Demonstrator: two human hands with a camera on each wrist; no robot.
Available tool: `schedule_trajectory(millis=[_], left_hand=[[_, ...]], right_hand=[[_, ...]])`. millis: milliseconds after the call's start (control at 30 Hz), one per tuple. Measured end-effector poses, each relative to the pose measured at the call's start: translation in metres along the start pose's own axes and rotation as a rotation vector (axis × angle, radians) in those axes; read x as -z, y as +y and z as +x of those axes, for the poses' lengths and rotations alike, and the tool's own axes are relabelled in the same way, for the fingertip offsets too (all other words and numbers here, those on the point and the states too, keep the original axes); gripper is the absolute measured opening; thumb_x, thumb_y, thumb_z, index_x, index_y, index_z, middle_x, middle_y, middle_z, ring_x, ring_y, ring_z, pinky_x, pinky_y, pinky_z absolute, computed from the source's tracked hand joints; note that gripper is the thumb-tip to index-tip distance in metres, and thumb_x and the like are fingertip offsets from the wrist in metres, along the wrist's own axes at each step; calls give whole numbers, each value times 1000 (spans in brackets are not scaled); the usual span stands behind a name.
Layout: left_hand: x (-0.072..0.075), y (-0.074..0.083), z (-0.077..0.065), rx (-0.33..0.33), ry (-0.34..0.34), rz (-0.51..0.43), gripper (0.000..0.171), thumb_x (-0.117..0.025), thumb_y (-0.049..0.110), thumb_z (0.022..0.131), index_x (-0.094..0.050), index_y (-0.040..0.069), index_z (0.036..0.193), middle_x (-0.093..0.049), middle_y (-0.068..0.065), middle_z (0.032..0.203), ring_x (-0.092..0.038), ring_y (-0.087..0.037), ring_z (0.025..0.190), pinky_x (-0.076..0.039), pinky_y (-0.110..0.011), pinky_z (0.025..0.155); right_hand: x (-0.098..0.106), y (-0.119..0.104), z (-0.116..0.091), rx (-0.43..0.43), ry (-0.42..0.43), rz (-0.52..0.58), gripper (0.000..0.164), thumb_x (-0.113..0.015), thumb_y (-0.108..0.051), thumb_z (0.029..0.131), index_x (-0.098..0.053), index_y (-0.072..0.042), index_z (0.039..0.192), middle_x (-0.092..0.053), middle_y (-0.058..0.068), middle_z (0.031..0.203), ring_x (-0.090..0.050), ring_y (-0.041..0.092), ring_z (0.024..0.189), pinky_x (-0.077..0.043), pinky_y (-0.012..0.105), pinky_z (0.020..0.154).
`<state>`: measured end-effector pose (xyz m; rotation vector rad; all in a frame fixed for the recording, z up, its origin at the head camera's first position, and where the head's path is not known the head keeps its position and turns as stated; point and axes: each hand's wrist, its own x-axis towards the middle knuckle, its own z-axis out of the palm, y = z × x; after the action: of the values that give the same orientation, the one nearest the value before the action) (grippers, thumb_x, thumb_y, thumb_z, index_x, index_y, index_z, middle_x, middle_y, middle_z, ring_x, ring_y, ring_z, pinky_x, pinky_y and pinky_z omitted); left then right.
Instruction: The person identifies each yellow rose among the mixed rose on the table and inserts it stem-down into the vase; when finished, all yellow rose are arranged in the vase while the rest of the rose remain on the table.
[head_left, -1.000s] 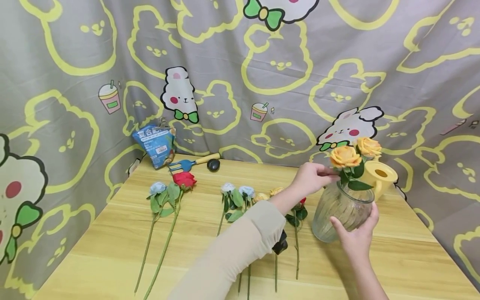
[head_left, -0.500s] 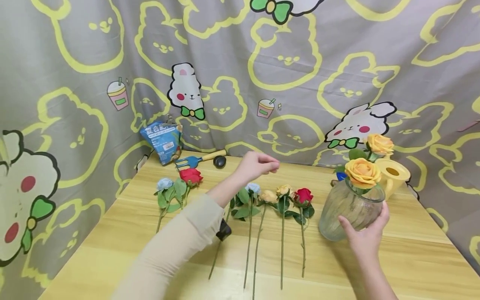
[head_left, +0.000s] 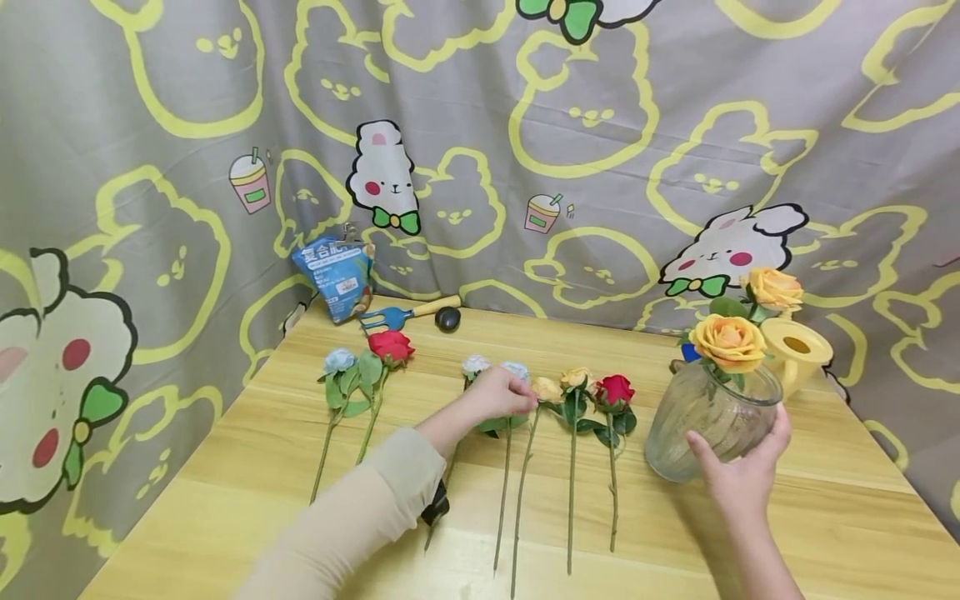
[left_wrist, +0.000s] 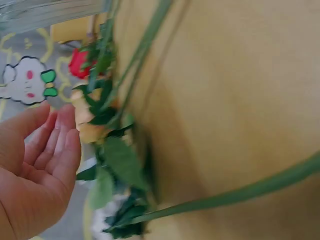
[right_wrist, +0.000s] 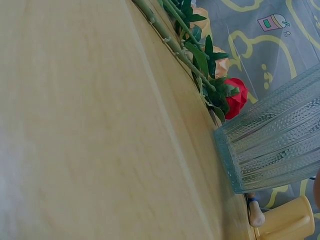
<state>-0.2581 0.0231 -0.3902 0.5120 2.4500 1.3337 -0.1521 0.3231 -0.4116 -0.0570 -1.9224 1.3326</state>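
Note:
My right hand (head_left: 742, 475) grips a ribbed clear glass vase (head_left: 693, 433) by its right side, thumb across the front. The vase leans to the right, and two yellow-orange roses (head_left: 727, 342) stand out of its mouth. In the right wrist view the vase's (right_wrist: 270, 140) lower edge is at the tabletop. My left hand (head_left: 498, 396) is over the row of loose stems, fingertips right at a pale yellow rose (head_left: 546, 389) and overlapping a light blue rose (head_left: 514, 371). In the left wrist view the left hand's fingers (left_wrist: 67, 155) are loosely bent with nothing between them.
More roses lie in the row: white (head_left: 476, 364), yellow (head_left: 576, 379) and red (head_left: 617, 390). Farther left lie a blue rose (head_left: 339, 361) and a red rose (head_left: 391, 346). Behind stand a blue bag (head_left: 337, 275), a small fork (head_left: 405, 315) and a yellow watering can (head_left: 798, 350).
The left hand has left the roses at the vase's mouth and moved left and down to the row of stems. The right hand keeps its grip on the vase. The view has shifted slightly.

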Motion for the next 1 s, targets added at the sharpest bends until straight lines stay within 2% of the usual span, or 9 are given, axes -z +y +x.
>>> schedule_trajectory(millis=[167, 367, 533, 700, 833, 1000], left_hand=[[-11, -10, -2, -42, 13, 211, 7, -68, 13, 80, -72, 10, 75, -64, 6, 63, -57, -4, 61, -47, -19, 55], [-21, -10, 0, -1, 20, 324, 14, -68, 14, 80, -70, 12, 66, -62, 5, 56, -55, -4, 54, -45, -18, 51], [-27, -6, 2, 8, 17, 462, 24, -69, 16, 78, -66, 11, 55, -57, 5, 47, -50, -6, 42, -41, -18, 44], [-31, 2, 4, -14, 36, 605, 32, -71, 20, 77, -58, 12, 49, -50, 6, 41, -47, -8, 39, -40, -19, 46], [-34, 5, 4, -17, 44, 602, 34, -71, 18, 76, -55, 13, 47, -47, 5, 39, -47, -9, 40, -40, -20, 47], [-38, 8, 4, 18, 43, 575, 35, -73, 19, 75, -58, 10, 44, -46, 4, 36, -48, -10, 39, -40, -20, 50]], right_hand=[[0, 0, 0, 3, -4, -8, 102, -76, 6, 63, -16, -24, 141, -27, 2, 140, -28, 15, 124, -19, 23, 105], [1, 1, 1, 14, -3, -13, 102, -76, 6, 62, -16, -24, 140, -27, 3, 140, -29, 15, 125, -19, 24, 105], [1, 2, 0, 18, -6, -7, 103, -75, 8, 62, -17, -23, 140, -28, 2, 139, -30, 16, 124, -21, 24, 105], [1, -5, -1, 4, -3, -18, 103, -76, 8, 62, -16, -22, 140, -28, 4, 140, -29, 14, 124, -20, 23, 104], [-1, -19, -4, 11, -5, -14, 100, -74, 7, 64, -16, -20, 140, -27, 8, 140, -30, 14, 124, -20, 23, 104], [-3, -30, -6, 40, -5, -22, 97, -72, 9, 65, -16, -16, 140, -26, 8, 140, -29, 13, 123, -19, 22, 104]])
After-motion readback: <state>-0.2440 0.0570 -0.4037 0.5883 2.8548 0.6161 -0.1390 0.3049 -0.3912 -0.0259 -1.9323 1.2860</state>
